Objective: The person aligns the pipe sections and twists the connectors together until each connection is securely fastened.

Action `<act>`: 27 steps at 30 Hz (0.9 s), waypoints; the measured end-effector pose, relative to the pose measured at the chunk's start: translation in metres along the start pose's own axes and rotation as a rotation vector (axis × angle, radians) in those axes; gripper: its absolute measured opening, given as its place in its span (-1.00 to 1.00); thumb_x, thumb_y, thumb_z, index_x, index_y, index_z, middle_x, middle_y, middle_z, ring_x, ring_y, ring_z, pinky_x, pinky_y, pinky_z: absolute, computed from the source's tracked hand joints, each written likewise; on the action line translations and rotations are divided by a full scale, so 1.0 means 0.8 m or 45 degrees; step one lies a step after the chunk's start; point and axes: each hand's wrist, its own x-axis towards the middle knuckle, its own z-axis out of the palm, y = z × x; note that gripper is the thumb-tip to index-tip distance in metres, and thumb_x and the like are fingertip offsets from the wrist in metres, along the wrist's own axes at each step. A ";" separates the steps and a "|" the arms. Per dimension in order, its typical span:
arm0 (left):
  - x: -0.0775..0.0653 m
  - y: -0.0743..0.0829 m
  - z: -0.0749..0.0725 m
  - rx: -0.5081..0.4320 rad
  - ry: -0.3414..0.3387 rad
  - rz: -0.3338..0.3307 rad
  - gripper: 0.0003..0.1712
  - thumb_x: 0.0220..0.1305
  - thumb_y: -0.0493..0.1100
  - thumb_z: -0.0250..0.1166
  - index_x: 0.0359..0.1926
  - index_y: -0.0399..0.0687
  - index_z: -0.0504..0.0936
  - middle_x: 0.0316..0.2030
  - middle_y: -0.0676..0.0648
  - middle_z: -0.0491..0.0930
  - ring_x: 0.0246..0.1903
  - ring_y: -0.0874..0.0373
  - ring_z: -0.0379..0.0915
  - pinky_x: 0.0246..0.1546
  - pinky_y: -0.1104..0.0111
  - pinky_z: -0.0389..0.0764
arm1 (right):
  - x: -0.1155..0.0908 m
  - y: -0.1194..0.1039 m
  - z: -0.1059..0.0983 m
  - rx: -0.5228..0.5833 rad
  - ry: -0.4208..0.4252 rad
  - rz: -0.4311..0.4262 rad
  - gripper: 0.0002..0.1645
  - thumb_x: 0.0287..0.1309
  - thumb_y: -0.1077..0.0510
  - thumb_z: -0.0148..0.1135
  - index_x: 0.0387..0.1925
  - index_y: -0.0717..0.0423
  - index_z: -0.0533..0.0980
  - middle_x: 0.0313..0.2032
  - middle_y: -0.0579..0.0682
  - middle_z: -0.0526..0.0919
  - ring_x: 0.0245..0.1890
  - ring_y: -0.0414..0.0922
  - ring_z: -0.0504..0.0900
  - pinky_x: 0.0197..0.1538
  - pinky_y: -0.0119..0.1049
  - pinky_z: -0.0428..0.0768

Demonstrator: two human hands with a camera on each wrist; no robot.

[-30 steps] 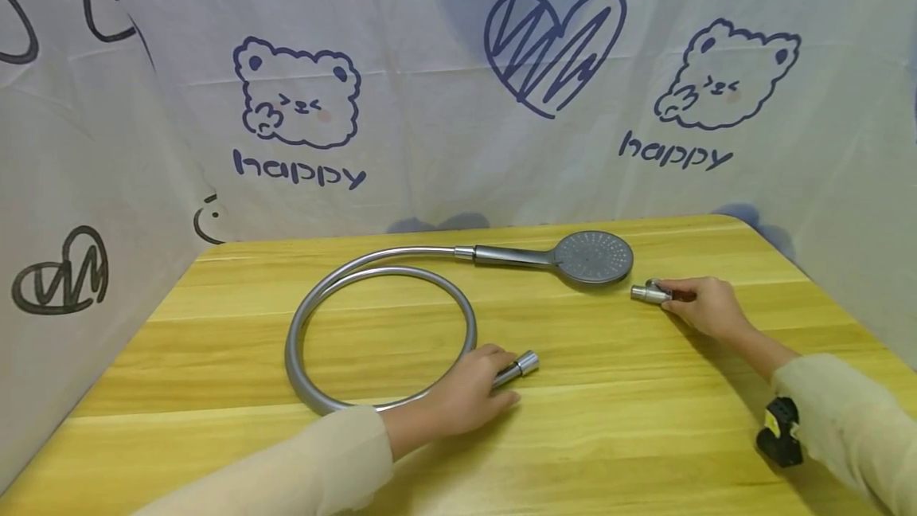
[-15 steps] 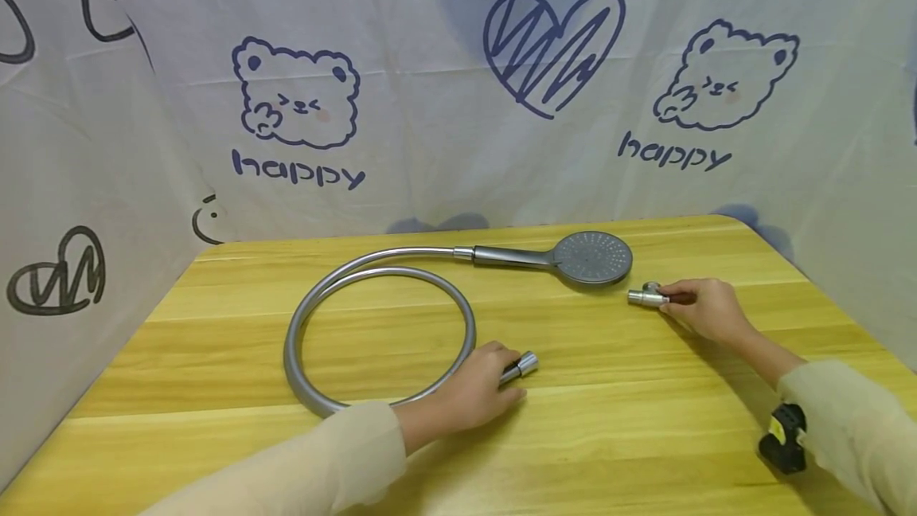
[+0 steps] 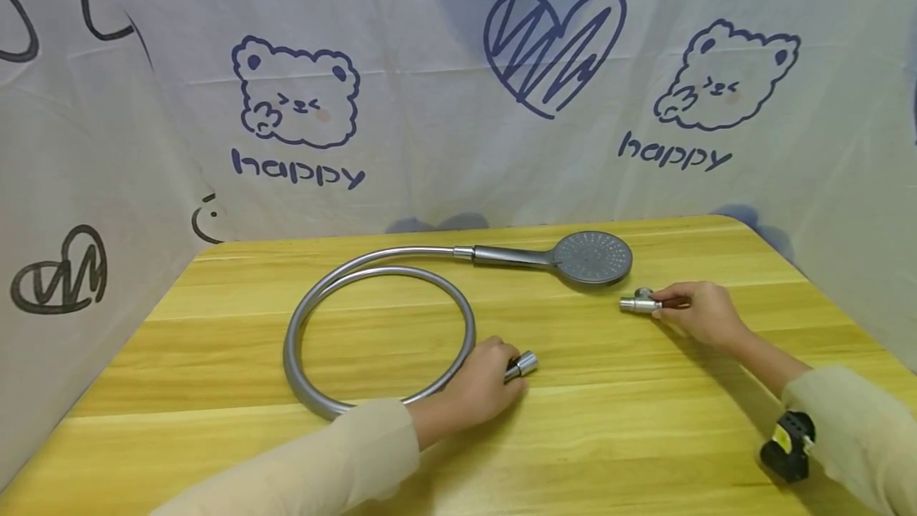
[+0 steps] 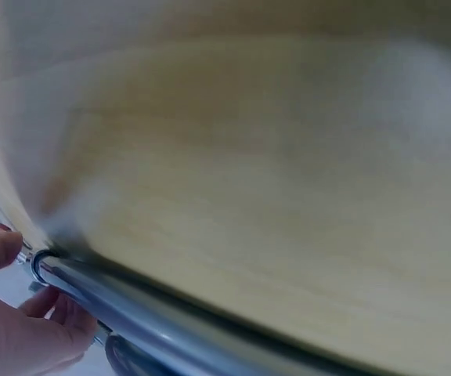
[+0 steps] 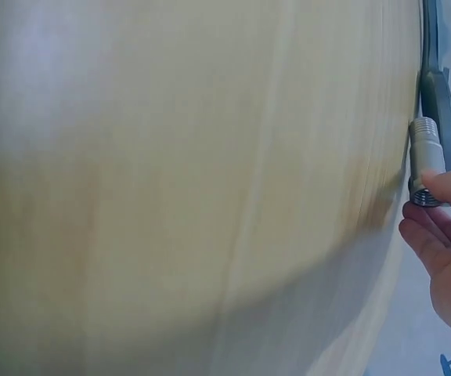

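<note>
My left hand (image 3: 476, 385) grips the grey shower hose (image 3: 290, 349) just behind the chrome nut (image 3: 528, 362) at its free end. The left wrist view has thumb and fingers on either side of the hose (image 4: 143, 309). At the right, my right hand (image 3: 705, 313) pinches a small silver angle valve (image 3: 640, 303) between thumb and fingers. One threaded end of this valve (image 5: 425, 145) points away from the hand in the right wrist view; an open threaded port faces the fingers. Behind it lies the shower head (image 3: 593, 257), its sprayed face up, joined to the hose's other end.
The hose makes a wide loop on the left half of the wooden table (image 3: 215, 325). White cloth (image 3: 430, 142) with drawn bears and hearts hangs behind the table and along both sides. A black wrist camera (image 3: 788, 447) sits under the right sleeve.
My right hand has moved slightly left and nearer with the valve. The left hand has slid a little along the hose toward its nut. Shower head and hose loop stay put.
</note>
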 end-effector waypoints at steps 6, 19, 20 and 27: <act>0.000 0.006 0.005 -0.019 0.037 -0.103 -0.79 0.06 -0.23 0.36 -0.35 -0.34 0.60 -0.46 -0.09 0.47 -0.47 0.24 0.27 -0.48 0.52 0.36 | -0.003 -0.006 0.002 0.028 -0.030 -0.013 -0.76 -0.09 0.34 0.36 -0.28 0.35 0.64 -0.33 0.29 0.69 -0.35 0.11 0.68 -0.30 -0.17 0.64; 0.004 0.011 0.011 -0.014 0.048 -0.185 -0.84 0.09 -0.25 0.34 -0.41 -0.29 0.57 -0.47 -0.08 0.45 -0.44 0.17 0.34 -0.44 0.47 0.42 | -0.008 -0.037 0.015 0.104 -0.060 -0.113 -0.76 -0.19 0.30 0.45 -0.35 0.28 0.67 -0.41 0.15 0.72 -0.42 -0.34 0.62 -0.29 -0.27 0.65; 0.004 0.012 0.011 -0.015 0.045 -0.188 -0.84 0.10 -0.25 0.34 -0.41 -0.29 0.57 -0.46 -0.08 0.45 -0.44 0.17 0.34 -0.44 0.47 0.42 | -0.009 -0.041 0.016 0.113 -0.065 -0.122 -0.77 -0.19 0.30 0.45 -0.35 0.27 0.67 -0.41 0.14 0.72 -0.42 -0.38 0.61 -0.28 -0.28 0.65; 0.004 0.013 0.011 -0.052 0.031 -0.196 -0.84 0.12 -0.26 0.32 -0.37 -0.31 0.56 -0.43 -0.10 0.46 -0.42 0.17 0.36 -0.44 0.48 0.44 | -0.017 -0.065 0.027 0.166 -0.118 -0.164 -0.79 -0.18 0.30 0.44 -0.37 0.23 0.68 -0.35 0.12 0.73 -0.36 -0.36 0.61 -0.29 -0.40 0.63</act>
